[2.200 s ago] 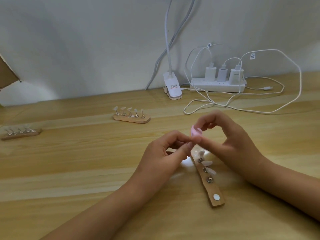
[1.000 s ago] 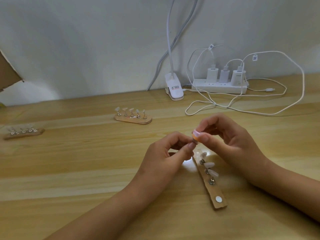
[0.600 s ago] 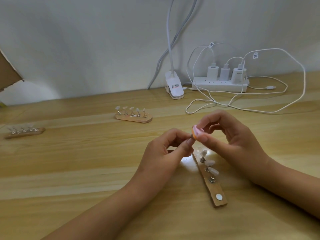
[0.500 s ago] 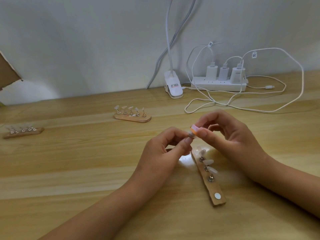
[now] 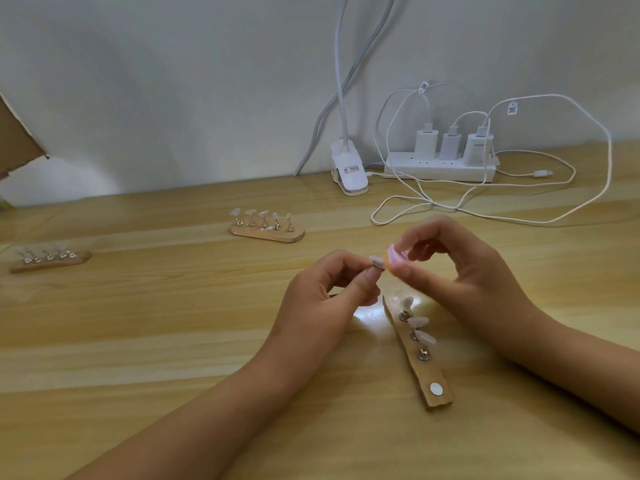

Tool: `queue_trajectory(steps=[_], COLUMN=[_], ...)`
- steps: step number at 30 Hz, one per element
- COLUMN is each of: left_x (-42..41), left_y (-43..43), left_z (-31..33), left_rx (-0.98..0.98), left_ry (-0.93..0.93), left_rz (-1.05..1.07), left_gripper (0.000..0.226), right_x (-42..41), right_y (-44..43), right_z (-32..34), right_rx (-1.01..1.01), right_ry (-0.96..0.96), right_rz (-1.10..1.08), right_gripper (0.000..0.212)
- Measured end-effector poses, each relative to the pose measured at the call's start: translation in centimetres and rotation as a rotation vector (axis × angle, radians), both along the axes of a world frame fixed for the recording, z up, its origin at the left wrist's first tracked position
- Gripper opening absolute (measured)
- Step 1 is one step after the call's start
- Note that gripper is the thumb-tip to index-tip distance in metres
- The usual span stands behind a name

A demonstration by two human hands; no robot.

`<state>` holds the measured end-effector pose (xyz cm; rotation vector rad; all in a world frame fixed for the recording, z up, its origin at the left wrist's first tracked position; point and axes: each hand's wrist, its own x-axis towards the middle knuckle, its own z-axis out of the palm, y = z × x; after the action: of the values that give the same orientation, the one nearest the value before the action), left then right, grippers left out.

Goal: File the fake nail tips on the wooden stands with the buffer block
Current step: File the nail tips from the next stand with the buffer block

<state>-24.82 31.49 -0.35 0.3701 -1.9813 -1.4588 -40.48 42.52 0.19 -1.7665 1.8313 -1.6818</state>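
Nail tip point(image 5: 377, 261) against buffer block point(image 5: 394, 260)

This looks like a small nail-work desk, at home or in a studio; I cannot tell which. My wooden desk point(image 5: 138, 341) butts against a plain white wall point(image 5: 173, 81). At its far edge sits the clip of a white lamp point(image 5: 349, 171), and just beside it a power strip point(image 5: 436, 170) with three chargers point(image 5: 450, 143), their cables point(image 5: 519, 220) looping toward the far right corner. Wooden stands holding fake nail tips point(image 5: 419, 322) lie on it: a near stand point(image 5: 427, 379) toward the front edge, a second stand point(image 5: 268, 234) mid-desk, a third stand point(image 5: 52, 264) by the left edge. My left hand point(image 5: 332, 299) pinches a loose tip point(image 5: 377, 261), my right hand point(image 5: 460, 271) a pink buffer block point(image 5: 393, 259).
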Motion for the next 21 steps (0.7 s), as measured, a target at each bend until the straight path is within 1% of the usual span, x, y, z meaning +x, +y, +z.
queue_trajectory(steps=[2, 3, 5, 7, 9, 11, 13, 15, 19, 21], left_x=[0.0, 0.0, 0.0, -0.1, -0.2, -0.1, -0.1, 0.0, -0.1, 0.0], left_y=[0.0, 0.0, 0.1, 0.2, 0.3, 0.3, 0.3, 0.3, 0.5, 0.6], left_z=[0.0, 0.1, 0.3, 0.5, 0.7, 0.9, 0.9, 1.0, 1.2, 1.2], left_rx=[0.032, 0.043, 0.063, 0.102, 0.141, 0.147, 0.119, 0.097, 0.068, 0.055], left_ry=[0.010, 0.012, 0.013, 0.011, -0.001, -0.007, -0.016, -0.023, -0.042, -0.043], left_rz=[0.002, -0.003, -0.013, -0.018, -0.014, -0.012, -0.008, -0.012, -0.044, -0.046], left_gripper=[0.009, 0.010, 0.011, 0.011, 0.018, 0.018, 0.017, 0.019, 0.021, 0.026], right_x=[-0.5, -0.8, -0.8, -0.5, -0.2, 0.1, 0.3, 0.4, 0.7, 0.6], right_y=[-0.3, -0.5, -0.5, -0.2, 0.0, 0.3, 0.4, 0.4, 0.3, 0.2], right_z=[0.3, 0.3, 0.4, 0.4, 0.4, 0.5, 0.4, 0.5, 0.4, 0.4], right_rx=[0.066, 0.059, -0.018, -0.085, -0.094, -0.078, -0.089, -0.105, -0.135, -0.133], right_ry=[-0.159, -0.257, -0.409, -0.443, -0.350, -0.195, -0.083, -0.016, 0.236, 0.247], right_rz=[-0.034, -0.027, 0.012, 0.049, 0.066, 0.078, 0.090, 0.093, 0.073, 0.033], right_gripper=[0.028, 0.028, 0.027, 0.030, 0.033, 0.034, 0.035, 0.031, 0.027, 0.027])
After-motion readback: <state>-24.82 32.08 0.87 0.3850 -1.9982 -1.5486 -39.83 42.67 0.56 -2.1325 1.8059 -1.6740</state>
